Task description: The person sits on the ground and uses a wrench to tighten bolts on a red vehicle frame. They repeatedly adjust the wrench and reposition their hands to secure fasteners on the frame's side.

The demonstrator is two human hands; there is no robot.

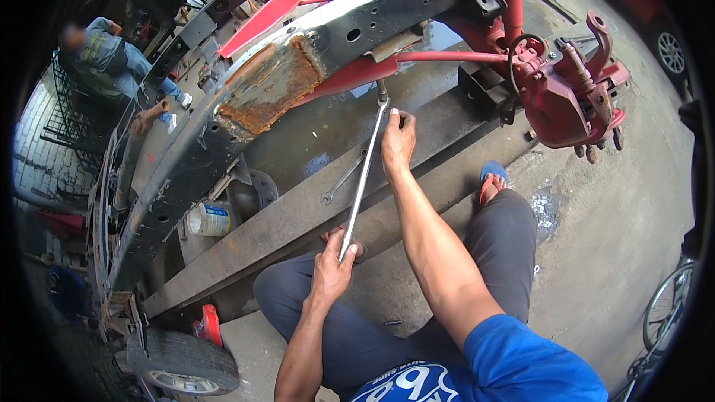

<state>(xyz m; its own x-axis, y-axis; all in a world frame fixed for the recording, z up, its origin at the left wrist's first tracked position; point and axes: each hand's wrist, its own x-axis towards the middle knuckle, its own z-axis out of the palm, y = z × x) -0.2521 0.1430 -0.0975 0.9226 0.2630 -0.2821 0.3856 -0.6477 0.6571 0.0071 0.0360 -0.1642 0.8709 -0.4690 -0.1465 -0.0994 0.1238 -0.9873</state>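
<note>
My left hand is closed around the lower end of a long, shiny wrench. The wrench slants up and away, its far end at a bolt or socket-like fitting under the red suspension arm. Beside the wrench's upper part is my right hand, fingers curled in; whether it grips anything is hidden. A shorter wrench lies on the long steel beam below. Above runs a black vehicle frame rail with a rusty patch.
A red steering knuckle juts out at the right. A white bucket stands beyond the beam; a tyre and red metal piece lie lower left. Another person sits far left. A bicycle wheel edges in at right.
</note>
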